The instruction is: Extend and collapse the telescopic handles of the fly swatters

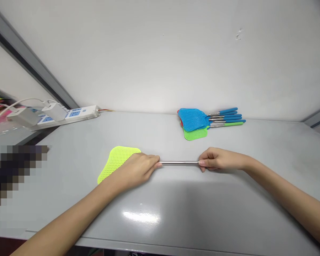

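Note:
A fly swatter [120,158] with a yellow-green perforated head and a thin metal telescopic rod lies across the middle of the table. My left hand [140,167] pinches the rod close to the head and covers part of that head. At the rod's other end, my right hand [216,159] is closed round it with thumb and fingers. Between the two hands a bare length of shiny rod shows. Any grip at the right end is hidden inside my right hand.
Several folded swatters [193,119] with blue and green heads lie piled against the wall, handles to the right. A white power strip [82,113] with plugged-in chargers and cables sits at the back left. A blurred-out patch [13,170] covers the left edge.

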Tool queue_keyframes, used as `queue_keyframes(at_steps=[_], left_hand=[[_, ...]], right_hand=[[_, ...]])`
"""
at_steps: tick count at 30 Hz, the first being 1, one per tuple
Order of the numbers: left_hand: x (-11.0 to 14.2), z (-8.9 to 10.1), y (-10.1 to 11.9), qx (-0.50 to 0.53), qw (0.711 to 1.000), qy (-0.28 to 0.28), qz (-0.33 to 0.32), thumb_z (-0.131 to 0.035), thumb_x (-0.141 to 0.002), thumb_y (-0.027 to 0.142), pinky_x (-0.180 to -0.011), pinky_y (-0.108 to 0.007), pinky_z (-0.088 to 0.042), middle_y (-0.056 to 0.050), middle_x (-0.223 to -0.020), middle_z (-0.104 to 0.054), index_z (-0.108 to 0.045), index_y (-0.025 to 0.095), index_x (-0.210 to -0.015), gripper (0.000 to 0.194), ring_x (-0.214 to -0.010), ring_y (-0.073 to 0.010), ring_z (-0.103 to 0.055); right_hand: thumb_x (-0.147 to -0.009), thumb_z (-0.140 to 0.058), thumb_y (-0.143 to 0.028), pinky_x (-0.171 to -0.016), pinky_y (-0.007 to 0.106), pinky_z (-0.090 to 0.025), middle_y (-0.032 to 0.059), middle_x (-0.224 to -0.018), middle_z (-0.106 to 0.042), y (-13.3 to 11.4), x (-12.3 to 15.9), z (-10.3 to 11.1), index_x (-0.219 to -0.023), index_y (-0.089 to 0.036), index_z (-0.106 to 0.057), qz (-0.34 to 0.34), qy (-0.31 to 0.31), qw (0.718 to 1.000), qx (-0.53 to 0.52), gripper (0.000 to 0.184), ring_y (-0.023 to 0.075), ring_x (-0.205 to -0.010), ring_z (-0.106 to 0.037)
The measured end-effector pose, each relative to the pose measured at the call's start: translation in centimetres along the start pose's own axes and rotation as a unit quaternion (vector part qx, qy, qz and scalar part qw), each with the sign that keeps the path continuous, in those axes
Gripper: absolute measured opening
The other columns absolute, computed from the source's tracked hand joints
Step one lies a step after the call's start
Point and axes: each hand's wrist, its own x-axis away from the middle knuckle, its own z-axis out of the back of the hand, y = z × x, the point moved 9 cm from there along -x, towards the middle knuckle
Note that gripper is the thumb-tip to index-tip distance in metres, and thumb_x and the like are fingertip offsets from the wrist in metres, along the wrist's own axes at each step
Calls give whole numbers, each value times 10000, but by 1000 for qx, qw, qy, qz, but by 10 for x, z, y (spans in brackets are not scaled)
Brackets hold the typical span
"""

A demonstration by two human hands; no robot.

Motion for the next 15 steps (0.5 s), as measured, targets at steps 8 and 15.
queue_keyframes(at_steps=[8, 15], left_hand=[[3, -6, 8, -21, 1000, -15, 16, -228, -908, 319, -492, -260, -256, 17, -585, -553, -411, 181, -662, 336, -480, -129, -493], [4, -9, 25, -28, 999, -17, 1, -241, -904, 297, -448, -280, -211, 15, -601, -576, -420, 178, -677, 313, -448, -122, -495]], right_hand=[[-840, -357, -344, -432, 195, -225, -45, -519, -340, -10, 3, 0, -662, -142, -535, 11, 61, 991, 119, 322, 72, -474, -282], [-824, -382, -298, -426, 183, -239, -37, -531, -375, -15, 0, -19, -679, -134, -542, 10, 6, 998, 66, 271, 65, -466, -297]])
